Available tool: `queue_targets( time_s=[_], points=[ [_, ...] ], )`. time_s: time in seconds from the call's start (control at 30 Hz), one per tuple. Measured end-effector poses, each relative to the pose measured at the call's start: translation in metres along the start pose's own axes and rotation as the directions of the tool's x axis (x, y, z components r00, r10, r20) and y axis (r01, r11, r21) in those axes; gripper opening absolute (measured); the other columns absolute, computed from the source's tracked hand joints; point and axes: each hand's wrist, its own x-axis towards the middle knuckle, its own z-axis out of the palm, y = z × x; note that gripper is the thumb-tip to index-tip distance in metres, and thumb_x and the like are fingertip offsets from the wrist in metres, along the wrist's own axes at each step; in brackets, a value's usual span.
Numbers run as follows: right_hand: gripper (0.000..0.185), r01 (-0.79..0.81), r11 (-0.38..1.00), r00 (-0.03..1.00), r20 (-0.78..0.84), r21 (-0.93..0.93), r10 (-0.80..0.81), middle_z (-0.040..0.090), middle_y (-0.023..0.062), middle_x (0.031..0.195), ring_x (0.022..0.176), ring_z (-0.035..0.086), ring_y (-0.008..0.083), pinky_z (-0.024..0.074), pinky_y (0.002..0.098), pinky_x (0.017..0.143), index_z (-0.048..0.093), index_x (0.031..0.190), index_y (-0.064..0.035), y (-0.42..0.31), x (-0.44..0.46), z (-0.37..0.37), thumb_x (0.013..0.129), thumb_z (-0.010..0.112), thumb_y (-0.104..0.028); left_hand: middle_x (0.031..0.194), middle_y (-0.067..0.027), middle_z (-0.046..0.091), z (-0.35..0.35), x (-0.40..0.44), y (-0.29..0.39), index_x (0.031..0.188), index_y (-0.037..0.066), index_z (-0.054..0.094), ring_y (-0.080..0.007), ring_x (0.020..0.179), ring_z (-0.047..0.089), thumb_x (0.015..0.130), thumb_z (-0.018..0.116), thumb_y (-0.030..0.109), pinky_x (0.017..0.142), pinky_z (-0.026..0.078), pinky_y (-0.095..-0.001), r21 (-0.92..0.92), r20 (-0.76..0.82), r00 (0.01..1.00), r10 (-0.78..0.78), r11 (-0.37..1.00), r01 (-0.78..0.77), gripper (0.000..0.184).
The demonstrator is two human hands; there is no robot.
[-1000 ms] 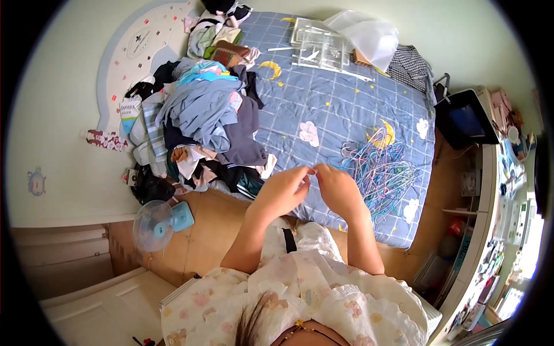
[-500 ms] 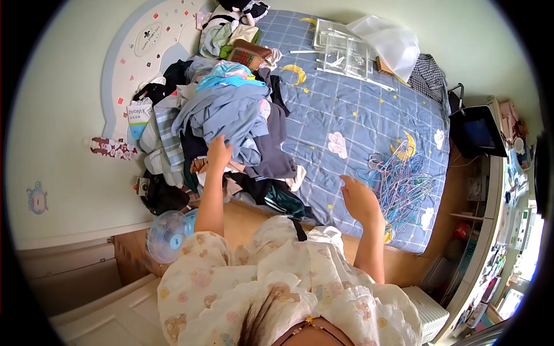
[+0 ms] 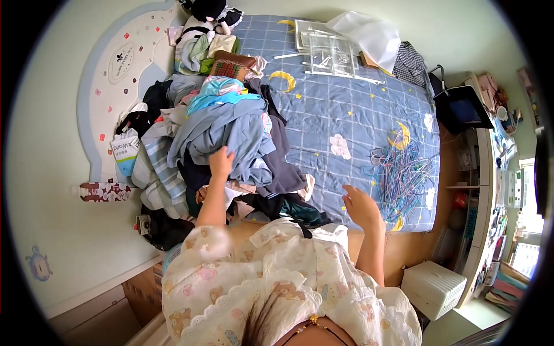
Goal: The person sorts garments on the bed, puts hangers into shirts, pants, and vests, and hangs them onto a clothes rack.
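A large heap of clothes covers the left part of the bed. On top of it lies a crumpled grey-blue garment point(image 3: 205, 130); its exact kind is hidden by the folds. My left hand point(image 3: 220, 164) is at the near edge of this garment, fingers closed on its cloth. Just behind it sits a bright blue garment point(image 3: 216, 92), and a dark grey garment point(image 3: 283, 164) spreads to its right. My right hand point(image 3: 362, 206) hovers at the bed's near edge, fingers loosely apart, with nothing in it. Close to its right is a tangle of blue and purple cords point(image 3: 404, 179).
White frame-like panels point(image 3: 329, 52) and a translucent white bag point(image 3: 369, 37) lie at the bed's far side. A brown patterned pouch point(image 3: 232, 64) rests behind the heap. The curved headboard point(image 3: 95, 86) borders the left. A white ribbed case point(image 3: 433, 285) stands on the floor at right.
The view has shifted, so the bed appears farther left and more of the white case shows. My left hand stays at the grey-blue garment; my right hand remains over the bed edge.
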Motion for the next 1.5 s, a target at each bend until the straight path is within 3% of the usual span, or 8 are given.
queue_targets(
  time_s=[0.33,0.47,0.67,0.83,0.97,1.07,1.27,1.5],
  points=[
    [0.038,0.26,0.965,0.965,0.031,0.043,-0.261,0.059,0.021,0.111,0.097,0.058,0.0397,0.0474,0.0472,0.079,0.05,0.124,-0.006,-0.037,0.041,0.026,0.089,0.055,-0.016,0.065,-0.0171,0.051,-0.089,-0.042,0.161,0.071,0.002,0.049,-0.0387,0.062,0.053,0.084,0.064,0.02,0.052,0.037,-0.0451,-0.477,-0.004,0.925,0.38,0.813,-0.336,0.027],
    [0.068,0.353,0.93,0.93,-0.146,0.105,-0.337,0.054,0.0208,0.122,0.105,0.056,0.0407,0.0484,0.0435,0.084,0.035,0.142,-0.0167,-0.064,0.04,0.019,0.08,0.062,-0.004,0.069,-0.0127,0.055,-0.111,-0.046,0.209,0.074,0.005,0.049,-0.0352,0.066,0.056,0.081,0.064,0.016,0.055,0.041,-0.0449,-0.568,-0.052,0.831,0.555,0.668,-0.481,0.02],
    [0.048,0.486,0.813,0.87,-0.273,0.321,-0.412,0.064,0.0151,0.103,0.096,0.061,0.0361,0.0501,0.0391,0.078,0.062,0.109,-0.0072,-0.042,0.03,0.0,0.066,0.054,0.013,0.074,-0.0122,0.057,-0.129,-0.08,0.28,0.081,0.003,0.052,-0.0336,0.068,0.058,0.074,0.07,0.007,0.058,0.045,-0.0424,-0.641,-0.132,0.738,0.661,0.511,-0.572,0.02],
    [0.041,0.532,0.762,0.8,-0.515,0.369,-0.309,0.065,0.0139,0.095,0.089,0.064,0.0321,0.05,0.0338,0.077,0.062,0.1,-0.002,-0.022,-0.002,-0.031,0.065,0.051,0.016,0.091,-0.0133,0.064,-0.137,-0.098,0.318,0.1,0.001,0.059,-0.027,0.076,0.063,0.082,0.061,0.004,0.064,0.049,-0.034,-0.804,-0.198,0.807,0.557,0.378,-0.458,0.018],
    [0.036,0.647,0.673,0.68,-0.669,0.357,-0.299,0.066,0.0125,0.094,0.09,0.064,0.0262,0.0485,0.0301,0.08,0.064,0.096,-0.0007,-0.003,-0.024,-0.062,0.065,0.055,0.016,0.091,-0.0084,0.065,-0.115,-0.093,0.303,0.101,0.0,0.062,-0.013,0.077,0.06,0.093,0.053,0.01,0.066,0.046,-0.0263,-0.9,0.097,0.828,0.552,0.404,-0.164,0.016],
    [0.026,0.745,0.553,0.594,-0.749,0.373,-0.295,0.065,0.0118,0.096,0.089,0.061,0.0206,0.0468,0.0277,0.079,0.063,0.094,0.0004,0.008,-0.048,-0.09,0.07,0.062,0.009,0.093,-0.0071,0.064,-0.108,-0.076,0.307,0.106,0.003,0.061,-0.0133,0.079,0.06,0.091,0.057,0.011,0.068,0.046,-0.0254,-0.824,0.275,0.909,0.313,0.563,0.055,0.018],
    [0.026,0.89,0.385,0.333,-0.925,0.244,-0.183,0.061,0.0151,0.095,0.089,0.057,0.0227,0.0449,0.0312,0.08,0.057,0.094,0.0017,0.046,-0.078,-0.136,0.074,0.071,-0.006,0.109,-0.0054,0.06,-0.07,-0.057,0.356,0.127,0.011,0.049,-0.0133,0.096,0.058,0.087,0.064,0.015,0.075,0.046,-0.0271,-0.823,0.243,0.87,0.43,0.566,-0.05,0.042],
    [0.034,0.927,0.37,0.13,-0.98,0.065,-0.153,0.058,0.019,0.096,0.085,0.057,0.022,0.045,0.0294,0.077,0.05,0.1,-0.0003,0.088,-0.117,-0.183,0.081,0.07,-0.02,0.132,-0.019,0.046,-0.062,-0.069,0.452,0.136,0.007,0.039,-0.0366,0.119,0.047,0.077,0.069,0.013,0.1,0.038,-0.0425,-0.683,-0.061,0.748,0.66,0.519,-0.514,0.067]
  ],
)
